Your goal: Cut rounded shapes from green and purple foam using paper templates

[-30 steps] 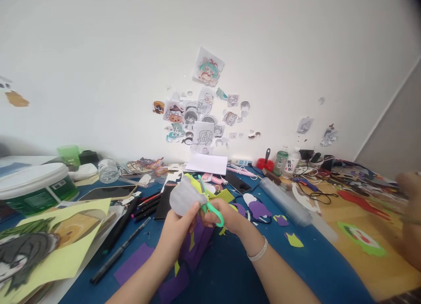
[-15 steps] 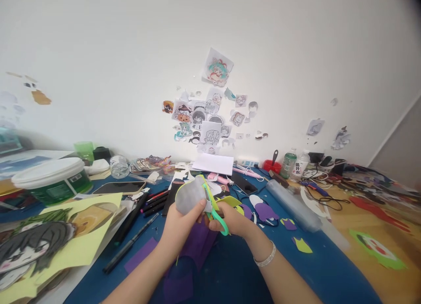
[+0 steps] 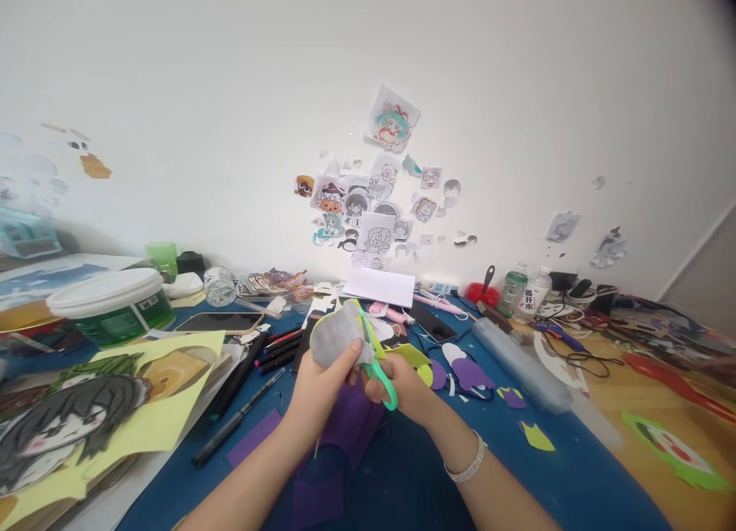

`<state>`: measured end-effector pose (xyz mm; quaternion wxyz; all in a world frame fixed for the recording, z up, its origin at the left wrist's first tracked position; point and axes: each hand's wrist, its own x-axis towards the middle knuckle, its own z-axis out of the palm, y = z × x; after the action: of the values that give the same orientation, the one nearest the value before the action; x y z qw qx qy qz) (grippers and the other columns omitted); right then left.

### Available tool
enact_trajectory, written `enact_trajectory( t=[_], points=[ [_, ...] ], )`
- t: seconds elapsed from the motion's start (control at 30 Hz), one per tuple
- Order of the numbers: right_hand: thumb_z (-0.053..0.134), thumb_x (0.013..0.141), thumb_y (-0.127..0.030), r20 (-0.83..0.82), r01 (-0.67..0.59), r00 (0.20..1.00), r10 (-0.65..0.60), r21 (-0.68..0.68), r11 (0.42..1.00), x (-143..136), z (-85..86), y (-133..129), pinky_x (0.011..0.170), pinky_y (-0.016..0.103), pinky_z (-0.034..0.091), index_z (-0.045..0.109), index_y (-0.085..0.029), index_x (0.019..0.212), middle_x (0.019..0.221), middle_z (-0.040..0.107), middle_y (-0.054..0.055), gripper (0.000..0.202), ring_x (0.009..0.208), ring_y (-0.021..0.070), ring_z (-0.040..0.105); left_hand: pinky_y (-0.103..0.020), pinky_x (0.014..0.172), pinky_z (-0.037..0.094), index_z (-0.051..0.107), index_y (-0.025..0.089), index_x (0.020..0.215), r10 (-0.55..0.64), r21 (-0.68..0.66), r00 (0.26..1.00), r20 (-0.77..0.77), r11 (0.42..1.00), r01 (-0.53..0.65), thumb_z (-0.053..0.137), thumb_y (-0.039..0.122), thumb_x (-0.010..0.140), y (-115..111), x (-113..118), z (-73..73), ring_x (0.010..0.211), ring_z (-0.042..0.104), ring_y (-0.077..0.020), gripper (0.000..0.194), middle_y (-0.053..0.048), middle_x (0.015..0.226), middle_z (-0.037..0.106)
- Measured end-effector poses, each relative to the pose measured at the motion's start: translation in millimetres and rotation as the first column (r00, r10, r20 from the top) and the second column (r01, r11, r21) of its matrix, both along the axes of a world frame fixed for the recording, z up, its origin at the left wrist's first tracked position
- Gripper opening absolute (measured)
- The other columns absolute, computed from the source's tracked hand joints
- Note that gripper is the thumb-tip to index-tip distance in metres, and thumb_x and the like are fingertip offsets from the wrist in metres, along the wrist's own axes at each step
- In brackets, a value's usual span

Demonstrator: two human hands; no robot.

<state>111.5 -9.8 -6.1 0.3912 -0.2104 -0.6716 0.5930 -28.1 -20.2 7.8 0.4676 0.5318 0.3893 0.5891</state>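
Between thumb and fingers, my left hand [image 3: 333,378] pinches a grey paper cutout [image 3: 336,335] with a yellow-green layer along its edge. My right hand [image 3: 399,381] has its fingers in the handle of turquoise scissors [image 3: 379,378]. The blades lie along the right edge of the cutout, against the yellow-green strip; how far apart they are is hard to make out. Below both hands, a purple sheet [image 3: 353,431] rests on the blue table cover. To the right are purple-and-white cutouts [image 3: 471,374] and a small yellow-green piece [image 3: 537,437].
Several black pens [image 3: 238,416] lie left of my hands. Farther left stand a white-lidded green tub [image 3: 115,305] and a phone [image 3: 218,322]. A clear plastic roll [image 3: 520,366] and two bottles [image 3: 514,290] are on the right. Pinned drawings [image 3: 376,232] cover part of the wall.
The view has swung slightly left, so the scene shifts rightward. Both hands keep the cutout and scissors together, with the blades still at its right edge.
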Motion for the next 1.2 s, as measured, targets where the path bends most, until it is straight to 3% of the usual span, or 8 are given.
enact_trajectory(
  t=[0.33, 0.53, 0.73, 0.93, 1.2],
  points=[
    [0.064, 0.061, -0.057, 0.113, 0.098, 0.988, -0.108, 0.086, 0.991, 3, 0.4, -2, 0.048, 0.02, 0.025, 0.05, -0.013, 0.07, 0.061, 0.038, -0.004, 0.047, 0.055, 0.0076, 0.032, -0.022, 0.046, 0.038, 0.054, 0.015, 0.058, 0.139, 0.003, 0.983, -0.124, 0.99, -0.14, 0.064, 0.041, 0.065, -1, 0, -1.8, 0.044, 0.047, -0.0112, 0.029, 0.004, 0.045, 0.05],
    [0.064, 0.061, -0.058, 0.014, 0.102, 0.995, -0.103, 0.04, 0.994, -8, 7.1, -9, 0.045, 0.021, 0.02, 0.052, -0.013, 0.072, 0.056, 0.033, -0.005, 0.048, 0.05, 0.0061, 0.027, -0.022, 0.047, 0.039, 0.056, 0.014, 0.058, 0.147, 0.012, 0.986, -0.078, 0.989, -0.146, 0.064, 0.041, 0.065, 2, -2, -5.6, 0.045, 0.047, -0.0114, 0.029, 0.003, 0.046, 0.051],
    [0.063, 0.065, -0.053, -0.038, 0.114, 0.993, -0.112, 0.072, 0.991, -13, -4.1, -6, 0.045, 0.022, 0.018, 0.048, -0.014, 0.059, 0.052, 0.032, -0.005, 0.042, 0.049, 0.0065, 0.026, -0.022, 0.051, 0.042, 0.06, 0.014, 0.065, 0.129, 0.004, 0.992, 0.001, 0.992, -0.129, 0.065, 0.04, 0.065, 1, 0, -7.4, 0.055, 0.05, -0.0132, 0.026, 0.002, 0.052, 0.054],
    [0.065, 0.064, -0.051, -0.038, 0.161, 0.987, -0.158, 0.09, 0.983, -15, -4.9, -8, 0.044, 0.021, 0.02, 0.048, -0.014, 0.059, 0.05, 0.035, -0.006, 0.041, 0.047, 0.006, 0.028, -0.02, 0.049, 0.04, 0.057, 0.015, 0.063, 0.133, 0.015, 0.99, 0.056, 0.991, -0.134, 0.064, 0.039, 0.065, -3, 1, -5.3, 0.052, 0.047, -0.0112, 0.026, 0.003, 0.052, 0.052],
    [0.067, 0.06, -0.052, -0.053, 0.212, 0.977, -0.208, 0.104, 0.972, -16, -1.1, -10, 0.05, 0.021, 0.031, 0.053, -0.014, 0.063, 0.057, 0.041, -0.003, 0.041, 0.054, 0.0089, 0.035, -0.022, 0.05, 0.042, 0.057, 0.014, 0.066, 0.163, 0.045, 0.986, -0.012, 0.986, -0.163, 0.063, 0.04, 0.067, -6, 0, -2.5, 0.052, 0.049, -0.0121, 0.026, 0.002, 0.054, 0.054]
  ],
)
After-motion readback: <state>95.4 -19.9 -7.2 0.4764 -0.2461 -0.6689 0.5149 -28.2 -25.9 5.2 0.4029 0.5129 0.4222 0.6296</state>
